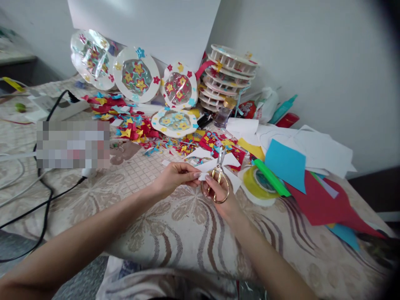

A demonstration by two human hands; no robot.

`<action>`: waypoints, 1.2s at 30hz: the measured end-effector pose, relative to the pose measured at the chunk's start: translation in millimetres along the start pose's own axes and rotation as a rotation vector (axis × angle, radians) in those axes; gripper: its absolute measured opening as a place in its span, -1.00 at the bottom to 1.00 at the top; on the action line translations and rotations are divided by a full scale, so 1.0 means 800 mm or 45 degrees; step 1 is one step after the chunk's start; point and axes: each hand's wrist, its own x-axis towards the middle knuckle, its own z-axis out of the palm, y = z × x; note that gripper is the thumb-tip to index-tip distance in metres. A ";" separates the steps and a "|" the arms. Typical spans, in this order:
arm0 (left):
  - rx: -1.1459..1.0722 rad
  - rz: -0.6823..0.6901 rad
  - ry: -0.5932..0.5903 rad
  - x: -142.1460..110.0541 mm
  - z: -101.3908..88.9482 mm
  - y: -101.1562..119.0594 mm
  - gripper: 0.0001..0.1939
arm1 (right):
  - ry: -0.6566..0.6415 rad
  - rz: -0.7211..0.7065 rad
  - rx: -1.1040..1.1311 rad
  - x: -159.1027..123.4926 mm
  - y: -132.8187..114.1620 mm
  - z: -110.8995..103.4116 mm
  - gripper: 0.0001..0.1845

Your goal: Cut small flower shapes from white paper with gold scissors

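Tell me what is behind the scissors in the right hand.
Behind the scissors, white paper pieces show, with red scraps farther back. Whatever lies directly behind the right hand is covered and cannot be seen.

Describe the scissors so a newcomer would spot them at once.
On the patterned tablecloth, find the person's right hand, just short of the coloured paper scraps. The scissors are in that hand, silvery blades pointing toward those scraps. Shiny gold loop handles set them apart from the plain white paper beside them.
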 end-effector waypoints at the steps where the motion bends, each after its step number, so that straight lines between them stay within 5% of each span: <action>1: -0.002 0.001 0.000 0.000 0.000 0.000 -0.75 | -0.002 -0.001 -0.006 0.000 0.000 -0.001 -0.73; 16: 0.107 0.021 0.051 0.001 0.002 -0.002 -0.74 | 0.043 -0.050 -0.167 -0.005 -0.013 0.001 -0.75; 24: -0.087 -0.055 0.010 0.002 0.000 0.001 -0.72 | 0.055 -0.073 0.062 0.002 -0.008 -0.002 -0.69; 36: -0.124 -0.115 0.002 0.004 -0.003 0.001 -0.72 | 0.033 -0.056 0.024 -0.001 -0.005 -0.002 -0.68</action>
